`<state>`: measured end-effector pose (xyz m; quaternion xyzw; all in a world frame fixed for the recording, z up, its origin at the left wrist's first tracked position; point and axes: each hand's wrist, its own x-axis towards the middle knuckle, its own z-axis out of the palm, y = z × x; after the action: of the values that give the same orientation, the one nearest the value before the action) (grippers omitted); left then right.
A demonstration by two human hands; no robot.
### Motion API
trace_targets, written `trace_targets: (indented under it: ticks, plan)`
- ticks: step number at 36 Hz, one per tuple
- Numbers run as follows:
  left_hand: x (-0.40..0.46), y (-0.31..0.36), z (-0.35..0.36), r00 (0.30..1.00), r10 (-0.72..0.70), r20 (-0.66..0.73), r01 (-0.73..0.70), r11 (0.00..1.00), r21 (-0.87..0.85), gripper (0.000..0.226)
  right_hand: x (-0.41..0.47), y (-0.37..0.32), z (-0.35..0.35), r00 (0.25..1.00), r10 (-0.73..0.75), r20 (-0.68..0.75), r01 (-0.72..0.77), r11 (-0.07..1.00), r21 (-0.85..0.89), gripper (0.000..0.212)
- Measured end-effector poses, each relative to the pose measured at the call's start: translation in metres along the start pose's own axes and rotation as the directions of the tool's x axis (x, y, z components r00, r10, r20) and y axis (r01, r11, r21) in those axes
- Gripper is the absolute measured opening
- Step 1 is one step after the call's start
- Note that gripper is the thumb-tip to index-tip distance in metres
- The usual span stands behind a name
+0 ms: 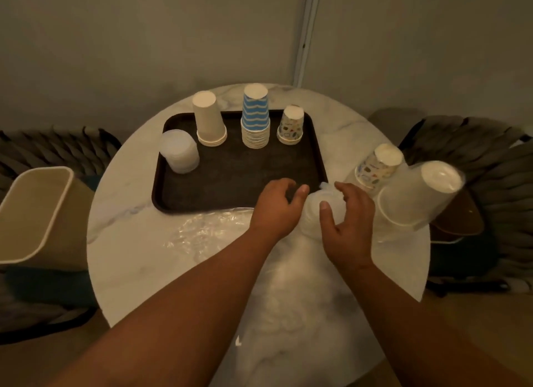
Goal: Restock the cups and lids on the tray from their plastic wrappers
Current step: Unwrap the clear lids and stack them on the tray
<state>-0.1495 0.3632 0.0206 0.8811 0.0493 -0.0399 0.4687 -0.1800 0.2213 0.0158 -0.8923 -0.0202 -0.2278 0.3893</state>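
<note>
Your left hand [278, 206] covers the near right corner of the dark brown rectangular tray [230, 178], so you cannot see the rim there. The white plastic-wrapped bundle [315, 213] between your hands is blurred and partly masked by your right hand [347, 222]; you cannot tell what it contains or how firmly either hand grips it. Your forearms run off the bottom edge. The beige rectangular bin [34, 213] is cut by the left edge. The crumpled clear plastic film [202, 230] on the round white marble table [129, 184] blends into glare, its outline unclear.
</note>
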Motion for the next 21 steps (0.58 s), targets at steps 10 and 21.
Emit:
trace_targets:
  ticks: [10, 21]
  plan:
    - [-0.001, -0.005, 0.026, 0.999, -0.033, -0.006, 0.033, 0.999, -0.026, 0.046, -0.009, 0.021, -0.004, 0.918, 0.314, 0.243, -0.299, 0.949, -0.097, 0.069]
    - [0.002, -0.004, 0.036, 0.965, -0.219, 0.147, 0.243, 0.955, -0.172, 0.040, -0.013, 0.022, 0.000, 0.855, 0.420, 0.303, -0.460, 0.885, 0.075, 0.052]
